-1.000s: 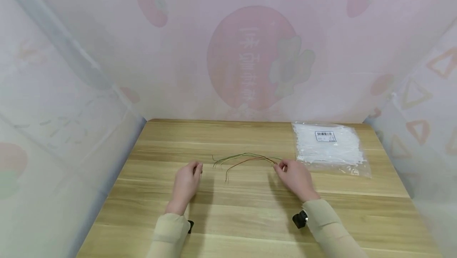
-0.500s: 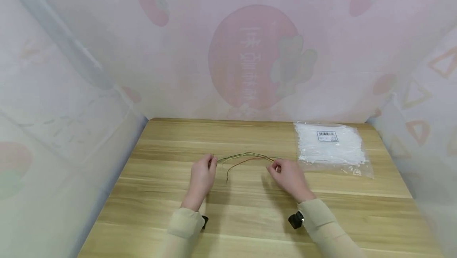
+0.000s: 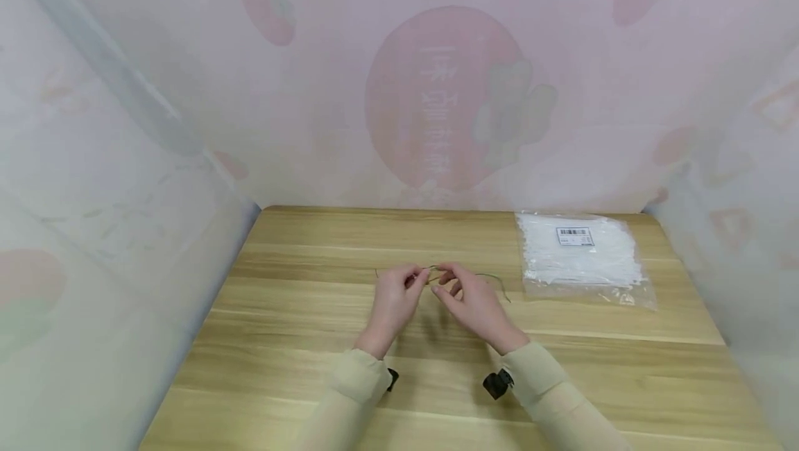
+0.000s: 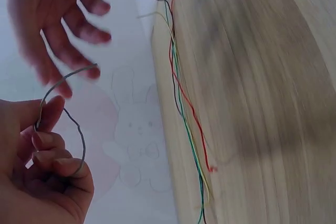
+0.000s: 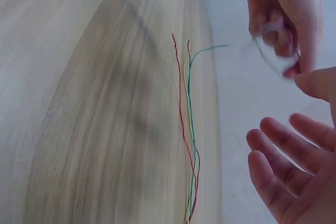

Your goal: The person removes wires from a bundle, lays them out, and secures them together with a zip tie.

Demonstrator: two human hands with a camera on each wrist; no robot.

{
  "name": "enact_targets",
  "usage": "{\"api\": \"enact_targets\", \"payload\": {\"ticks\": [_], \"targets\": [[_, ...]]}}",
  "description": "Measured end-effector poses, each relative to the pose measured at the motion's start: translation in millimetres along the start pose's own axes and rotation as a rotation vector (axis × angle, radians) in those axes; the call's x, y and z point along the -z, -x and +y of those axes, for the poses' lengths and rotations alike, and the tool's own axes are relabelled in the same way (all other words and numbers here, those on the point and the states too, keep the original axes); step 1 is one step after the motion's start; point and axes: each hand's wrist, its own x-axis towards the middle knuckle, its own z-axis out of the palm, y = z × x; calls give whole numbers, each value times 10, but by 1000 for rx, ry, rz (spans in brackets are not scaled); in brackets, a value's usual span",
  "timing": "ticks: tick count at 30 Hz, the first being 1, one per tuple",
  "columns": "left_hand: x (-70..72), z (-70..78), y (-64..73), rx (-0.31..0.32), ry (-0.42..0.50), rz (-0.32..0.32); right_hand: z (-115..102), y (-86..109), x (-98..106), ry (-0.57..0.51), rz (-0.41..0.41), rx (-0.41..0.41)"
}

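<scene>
In the head view my left hand (image 3: 394, 298) and right hand (image 3: 471, 302) are close together over the middle of the table. My left hand (image 4: 47, 166) pinches a thin grey wire (image 4: 82, 135) bent into a loose loop, one end curving up. The right hand (image 4: 58, 30) has its fingers spread, and a fingertip overlaps that end in the left wrist view. Seen from the right wrist, the right palm (image 5: 294, 171) holds nothing. Several loose wires, among them a red wire (image 5: 181, 108) and a green wire (image 5: 191, 114), lie bunched lengthwise on the table.
A clear plastic bag of white strips (image 3: 580, 257) with a barcode label (image 3: 575, 236) lies at the back right of the wooden table (image 3: 299, 340). A printed curtain wall (image 3: 312, 125) rises along the table's back edge.
Both hands have moved inward until they nearly meet, the left hand going right and the right hand leftward. The right-hand fingers have spread open. The wires' right end now shows beyond the right hand.
</scene>
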Motion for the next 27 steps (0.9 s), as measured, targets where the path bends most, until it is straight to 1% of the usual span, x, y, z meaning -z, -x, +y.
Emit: {"api": "enact_targets", "payload": {"ticks": [4,7,11,14,17,20,22,24,27], "targets": [[-128,55,-62,21,111,-36,-27,-44,-23,-52,17,-5],[-193,101,-100,61,214,-51,-40,-69,-17,-127,27,-48],[-234,157,-138,111,324,-55,-51,-102,20,-320,38,-139],[-248,191,-159,133,380,-55,-33,-127,58,-450,45,-204],[-267,205,-165,158,439,-43,-6,-138,90,-529,22,-252],[-290,204,-164,188,527,-17,6,-140,111,-612,-24,-288],[-306,202,-165,205,586,4,8,-142,118,-697,-55,-295],[-316,206,-168,214,645,21,10,-142,124,-793,-85,-278],[-328,205,-173,233,745,16,20,-141,129,-917,-119,-238]]}}
